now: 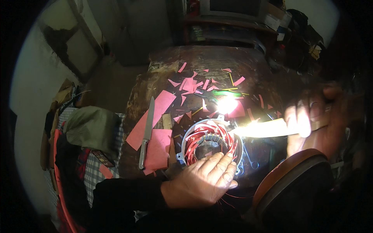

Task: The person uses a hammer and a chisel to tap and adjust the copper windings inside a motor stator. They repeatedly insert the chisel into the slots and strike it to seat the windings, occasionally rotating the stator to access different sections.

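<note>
A metal motor stator (183, 157) with red wire windings (192, 144) and slim pink inserts sits at the table's near middle. My left hand (202, 178) lies over its near right side, fingers extended and touching the coils. On the right, my right hand (312, 124) grips a pale flat stick (272, 127), whose narrow end reaches the stator's upper right rim; strong glare washes out part of both. Steel scissor handles (251, 164) show beside the stator, their other parts hard to make out. Loose red wires hang below my left hand.
The worn table (248, 62) holds a knife (146, 136), pink sheets (157, 149), several scraps and a green tool (226, 93). A checked cloth (99, 178) with an olive bundle (91, 128) is left. A round-rimmed dark object (287, 186) sits near right. A screen (233, 7) stands behind.
</note>
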### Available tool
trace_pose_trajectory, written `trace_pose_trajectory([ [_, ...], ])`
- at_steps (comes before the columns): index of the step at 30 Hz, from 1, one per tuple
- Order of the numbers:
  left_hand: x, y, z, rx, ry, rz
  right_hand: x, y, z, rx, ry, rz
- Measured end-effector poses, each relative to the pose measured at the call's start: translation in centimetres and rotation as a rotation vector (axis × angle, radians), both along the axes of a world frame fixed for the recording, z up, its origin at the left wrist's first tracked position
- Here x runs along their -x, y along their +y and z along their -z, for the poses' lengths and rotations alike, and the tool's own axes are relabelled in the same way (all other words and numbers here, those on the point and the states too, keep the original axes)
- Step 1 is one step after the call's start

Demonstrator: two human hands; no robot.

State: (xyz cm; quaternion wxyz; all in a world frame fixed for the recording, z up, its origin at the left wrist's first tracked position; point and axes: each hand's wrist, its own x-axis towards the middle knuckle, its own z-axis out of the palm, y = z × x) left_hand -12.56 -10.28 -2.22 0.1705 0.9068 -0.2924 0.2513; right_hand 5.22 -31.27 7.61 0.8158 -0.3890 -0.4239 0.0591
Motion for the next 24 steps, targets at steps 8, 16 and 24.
trace_pose_trajectory([
  [8, -3.2, -1.1, 2.6, -0.034, -0.398, -0.016, 1.3, 7.2, 2.2, 0.028, 0.04, 0.499],
  [16, -0.6, -0.2, 2.7, 0.214, -0.142, 0.026, -0.5, 10.1, 3.6, 0.134, -0.059, 0.144],
  [24, -0.4, -0.1, 3.3, 0.204, -0.051, 0.061, -2.1, 12.1, 2.5, 0.165, 0.205, 0.051],
])
